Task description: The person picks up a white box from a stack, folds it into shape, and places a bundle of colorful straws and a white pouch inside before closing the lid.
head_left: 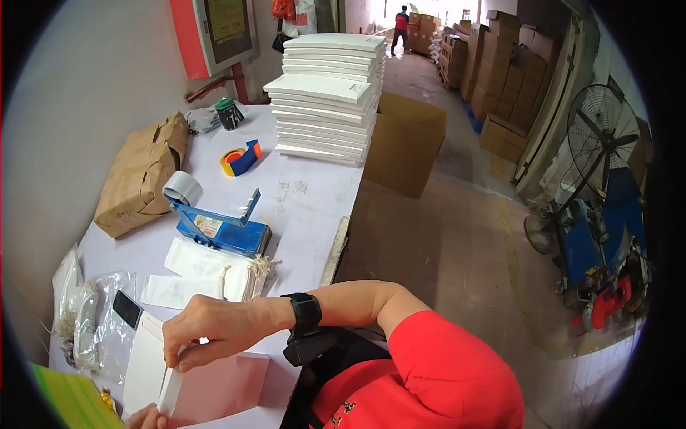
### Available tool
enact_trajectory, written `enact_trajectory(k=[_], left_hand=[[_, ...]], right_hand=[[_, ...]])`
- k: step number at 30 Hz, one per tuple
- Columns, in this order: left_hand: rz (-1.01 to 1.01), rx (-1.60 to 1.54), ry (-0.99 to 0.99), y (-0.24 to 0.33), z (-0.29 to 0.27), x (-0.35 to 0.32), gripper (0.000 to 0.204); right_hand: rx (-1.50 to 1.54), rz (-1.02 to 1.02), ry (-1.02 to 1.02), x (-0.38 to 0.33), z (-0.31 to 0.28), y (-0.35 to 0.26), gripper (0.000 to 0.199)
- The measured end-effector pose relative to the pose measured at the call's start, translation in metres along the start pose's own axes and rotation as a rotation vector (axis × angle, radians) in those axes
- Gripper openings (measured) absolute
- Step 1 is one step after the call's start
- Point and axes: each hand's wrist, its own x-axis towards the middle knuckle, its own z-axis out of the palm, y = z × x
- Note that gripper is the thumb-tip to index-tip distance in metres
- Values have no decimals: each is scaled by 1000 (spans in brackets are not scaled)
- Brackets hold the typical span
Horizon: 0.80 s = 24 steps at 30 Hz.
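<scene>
White-and-pink cardboard box (221, 390) on near end of white bench (314, 179). Right hand (174, 365) pinches its edge; left hand (146, 417) at its lower corner, mostly cropped, grip can't tell. Flat black phone (128, 309), white cloth pouches (204, 268) crowd it.

"What's around us?"

"Pale wall (107, 100) on the left — a red-sided cabinet (189, 39) against it, a white table (314, 207) alongside."

"And the floor (436, 243)?"

"Brownish, with a worn yellow line (511, 247). Cartons (504, 79) stand along the right, a tall fan (607, 140) nearer — and bright light (371, 13) at the far end."
</scene>
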Motion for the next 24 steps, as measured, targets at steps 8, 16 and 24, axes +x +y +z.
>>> enact_trajectory(k=[8, 16, 24], left_hand=[[201, -51, 96, -1, 3, -5, 25], [112, -34, 146, 0, 6, -8, 29], [197, -208, 224, -5, 32, -15, 32]], right_hand=[[-22, -111, -13, 4, -1, -10, 10], [-231, -86, -64, 9, 1, -12, 14], [-110, -237, 66, -11, 9, 3, 13]])
